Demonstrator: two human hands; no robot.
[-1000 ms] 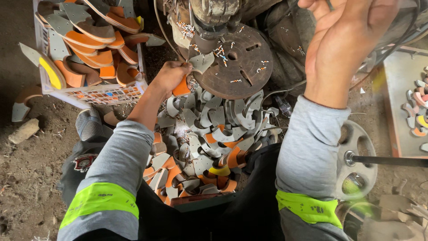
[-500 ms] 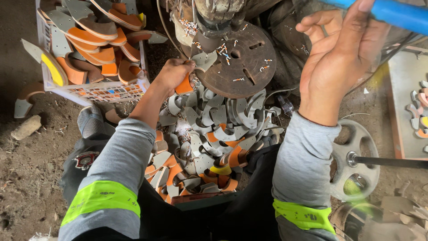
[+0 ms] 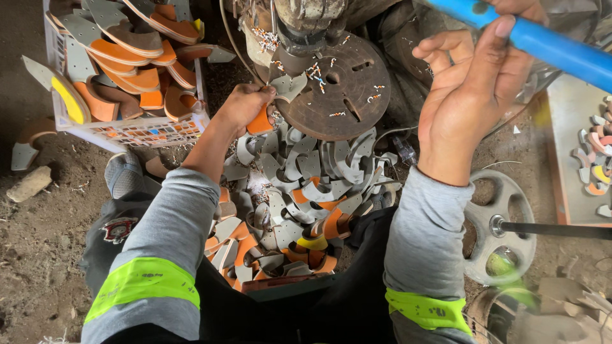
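- Down low, the left hand (image 3: 245, 105) pinches an orange-and-grey sole piece (image 3: 260, 121) in its fingers — right at the round press plate's (image 3: 338, 86) near edge.
- Right hand (image 3: 475, 95) — fingers wrapped around a blue lever (image 3: 554, 48).
- Cut pieces (image 3: 299, 197) heaped below.

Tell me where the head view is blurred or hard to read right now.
Head view: the blue handle at the right hand is smeared by motion; the bottom right corner near the grey spoked wheel is a soft greenish blur; the left hand with its orange and grey cut piece at the round metal plate is sharp, evenly lit.
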